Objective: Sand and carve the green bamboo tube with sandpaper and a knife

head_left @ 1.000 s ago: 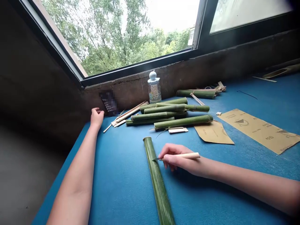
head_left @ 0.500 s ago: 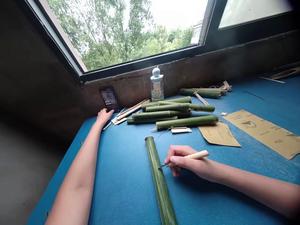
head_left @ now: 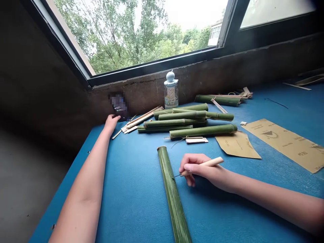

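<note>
My left hand [head_left: 111,123] reaches to the far left of the table and grips the lower corner of a dark phone [head_left: 119,109] propped against the wall; the thumb lies over its front. Pinched in my right hand [head_left: 196,168] is a wooden-handled carving tool [head_left: 215,162] with a thin metal tip. That tip points left, at the edge of a green bamboo piece [head_left: 172,189], where a small dark notch shows. Whether it touches, I cannot tell. The bamboo piece lies lengthwise in front of me, its near end cut off by the frame.
Several bamboo pieces [head_left: 202,131] are heaped behind, with pale bamboo strips [head_left: 141,118] at their left. A clear jar [head_left: 171,96] with a light-blue lid stands by the wall. Brown sandpaper sheets [head_left: 286,143] lie right on the blue table [head_left: 131,195], below a window.
My left hand has closed on the phone's lower corner, where its fingers were spread before. The tool in my right hand has shifted slightly up along the bamboo piece.
</note>
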A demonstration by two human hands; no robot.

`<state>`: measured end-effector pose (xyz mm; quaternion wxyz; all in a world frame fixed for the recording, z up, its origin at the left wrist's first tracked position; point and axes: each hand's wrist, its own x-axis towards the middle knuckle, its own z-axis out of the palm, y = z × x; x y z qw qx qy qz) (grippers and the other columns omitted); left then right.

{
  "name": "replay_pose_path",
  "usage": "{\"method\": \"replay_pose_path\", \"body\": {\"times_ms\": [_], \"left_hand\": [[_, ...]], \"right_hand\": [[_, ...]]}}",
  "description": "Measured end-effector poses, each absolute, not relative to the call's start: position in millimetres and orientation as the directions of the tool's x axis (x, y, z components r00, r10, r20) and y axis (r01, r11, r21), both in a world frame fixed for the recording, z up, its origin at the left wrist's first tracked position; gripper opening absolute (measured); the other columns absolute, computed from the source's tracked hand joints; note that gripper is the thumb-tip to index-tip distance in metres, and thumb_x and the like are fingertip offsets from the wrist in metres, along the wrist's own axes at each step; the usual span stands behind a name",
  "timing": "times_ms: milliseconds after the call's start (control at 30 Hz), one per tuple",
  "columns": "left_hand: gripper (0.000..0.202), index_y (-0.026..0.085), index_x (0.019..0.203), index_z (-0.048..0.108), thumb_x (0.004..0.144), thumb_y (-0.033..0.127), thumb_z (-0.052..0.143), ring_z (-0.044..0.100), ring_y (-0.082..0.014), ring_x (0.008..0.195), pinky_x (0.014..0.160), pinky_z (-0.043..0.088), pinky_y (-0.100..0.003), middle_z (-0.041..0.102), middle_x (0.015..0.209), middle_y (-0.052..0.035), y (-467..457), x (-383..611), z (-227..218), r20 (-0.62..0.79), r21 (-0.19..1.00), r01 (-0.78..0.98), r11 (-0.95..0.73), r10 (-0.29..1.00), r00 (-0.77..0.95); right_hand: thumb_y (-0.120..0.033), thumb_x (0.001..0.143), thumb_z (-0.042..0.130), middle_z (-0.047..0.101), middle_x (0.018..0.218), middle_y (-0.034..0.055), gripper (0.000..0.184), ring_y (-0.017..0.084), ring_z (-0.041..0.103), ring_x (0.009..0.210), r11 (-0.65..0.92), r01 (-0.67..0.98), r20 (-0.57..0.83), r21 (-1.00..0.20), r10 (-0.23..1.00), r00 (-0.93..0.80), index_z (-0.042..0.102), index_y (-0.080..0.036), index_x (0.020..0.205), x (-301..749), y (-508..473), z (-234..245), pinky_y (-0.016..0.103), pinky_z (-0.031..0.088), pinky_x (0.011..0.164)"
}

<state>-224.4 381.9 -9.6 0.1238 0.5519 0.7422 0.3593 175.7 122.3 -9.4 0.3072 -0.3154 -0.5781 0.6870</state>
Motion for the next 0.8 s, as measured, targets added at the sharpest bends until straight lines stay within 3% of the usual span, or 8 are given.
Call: {"method": "replay_pose_path", "body": {"times_ms": [200, 333, 567, 800], "left_hand": [[0.035, 0.014, 0.125, 0.056, 0.099, 0.038, 0.058, 0.063, -0.022, 0.101, 0.086, 0.055, -0.041, 0.059, 0.119, -0.0104, 360.1, -232.3, 2.5, 0.208, 0.661, 0.735, 0.152, 0.904, -0.374], [0.032, 0.014, 0.118, 0.061, 0.098, 0.038, 0.06, 0.061, -0.0234, 0.106, 0.092, 0.051, -0.044, 0.06, 0.119, -0.0097, 353.3, -227.5, -1.3, 0.181, 0.563, 0.81, 0.163, 0.932, -0.313], [0.037, 0.015, 0.122, 0.059, 0.094, 0.039, 0.064, 0.051, -0.0288, 0.121, 0.103, 0.041, -0.052, 0.053, 0.131, -0.0115, 369.1, -225.3, -1.9, 0.133, 0.377, 0.9, 0.22, 0.949, -0.287], [0.035, 0.014, 0.117, 0.061, 0.096, 0.042, 0.061, 0.056, -0.0268, 0.115, 0.099, 0.046, -0.05, 0.058, 0.124, -0.0111, 377.8, -233.3, -6.5, 0.147, 0.396, 0.901, 0.178, 0.956, -0.253]], "right_hand": [[-0.044, 0.094, 0.056, 0.064, 0.073, -0.0001, 0.028, 0.01, 0.058, 0.059, -0.088, -0.097, -0.015, -0.991, 0.813, -0.583, 0.059, -0.017, 0.095, 174.0, 126.7, -17.1, 0.023, 0.048, 0.056], [-0.042, 0.093, 0.056, 0.063, 0.069, -0.0011, 0.026, 0.01, 0.057, 0.055, -0.046, -0.11, 0.027, -0.993, 0.807, -0.589, 0.059, -0.016, 0.092, 172.0, 126.8, -20.3, 0.022, 0.047, 0.053], [-0.038, 0.093, 0.056, 0.064, 0.068, -0.0003, 0.023, 0.01, 0.058, 0.054, -0.027, -0.081, 0.026, -0.996, 0.808, -0.589, 0.06, -0.015, 0.091, 172.2, 126.8, -15.6, 0.021, 0.047, 0.051], [-0.039, 0.093, 0.058, 0.064, 0.068, -0.0006, 0.024, 0.009, 0.059, 0.056, -0.084, -0.074, -0.023, -0.994, 0.796, -0.605, 0.061, -0.016, 0.091, 173.4, 126.4, -16.8, 0.02, 0.047, 0.052]]}}
